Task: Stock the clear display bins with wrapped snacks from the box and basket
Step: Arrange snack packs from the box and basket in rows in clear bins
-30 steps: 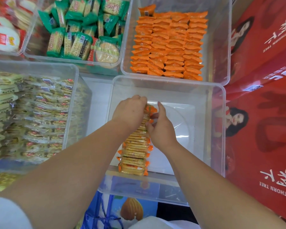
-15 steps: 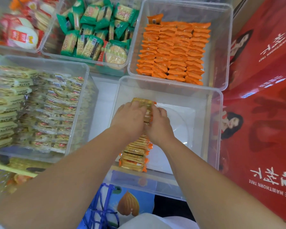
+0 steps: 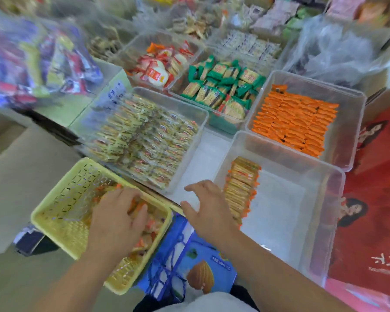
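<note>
Left hand point(image 3: 118, 219) in yellow basket point(image 3: 54, 212) beside counter point(image 3: 203, 154) of clear bins point(image 3: 352, 136).

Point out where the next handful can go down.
The near bin has bare floor between the cracker row and its right wall. A white strip separates the two near bins. The orange-pack bin, green-pack bin and pale-pack bin are crowded.

Left hand point(image 3: 119, 219) among packets in yellow basket point(image 3: 61, 203), right hand point(image 3: 209, 210) spread at clear bin point(image 3: 279, 217) edge

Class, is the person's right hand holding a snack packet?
No, the right hand is open with fingers spread, holding nothing, by the near clear bin.
</note>
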